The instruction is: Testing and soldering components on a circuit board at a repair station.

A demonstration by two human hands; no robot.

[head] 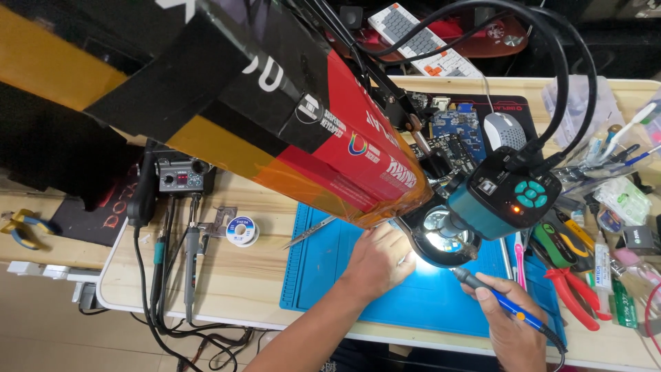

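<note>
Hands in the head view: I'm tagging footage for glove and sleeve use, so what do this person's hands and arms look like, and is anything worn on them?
Both are bare. The left hand has no glove, ring or watch showing, and its forearm is uncovered down to the frame's bottom edge, with no sleeve visible. The right hand is also ungloved, with no jewellery visible; only its wrist shows, so a sleeve further up cannot be ruled out.

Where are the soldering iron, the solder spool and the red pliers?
soldering iron (pixel 497 297): head view, on its blue handle in the right hand (pixel 513 331).
solder spool (pixel 242 229): head view, on its round top face.
red pliers (pixel 575 300): head view, on a red handle.
</note>
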